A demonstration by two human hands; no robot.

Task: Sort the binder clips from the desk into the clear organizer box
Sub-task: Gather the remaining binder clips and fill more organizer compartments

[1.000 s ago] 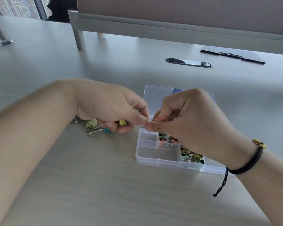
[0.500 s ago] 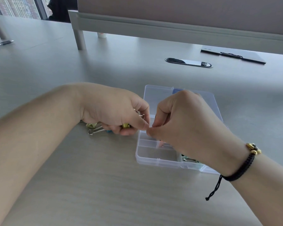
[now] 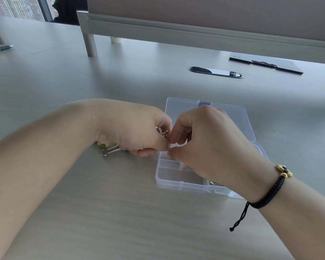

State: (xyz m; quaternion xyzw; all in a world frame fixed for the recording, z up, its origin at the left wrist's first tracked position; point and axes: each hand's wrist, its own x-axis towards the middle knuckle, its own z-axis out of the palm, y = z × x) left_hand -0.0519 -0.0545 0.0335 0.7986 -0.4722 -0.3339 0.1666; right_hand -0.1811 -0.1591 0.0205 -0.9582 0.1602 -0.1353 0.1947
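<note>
Left hand fingers curled tight round binder clips; only silver wire handles poke out at its 2 o'clock. Right hand pinches at the left's fingertips; what it holds is hidden. Clear organizer box sits under both hands, contents mostly blocked. Loose clips on counter at left hand's 7 o'clock: one wire handle clear, bodies cut off.

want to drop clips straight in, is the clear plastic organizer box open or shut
Open. The clear plastic organizer box has its lid folded back flat on the desk, and the divided compartments are uncovered.
</note>
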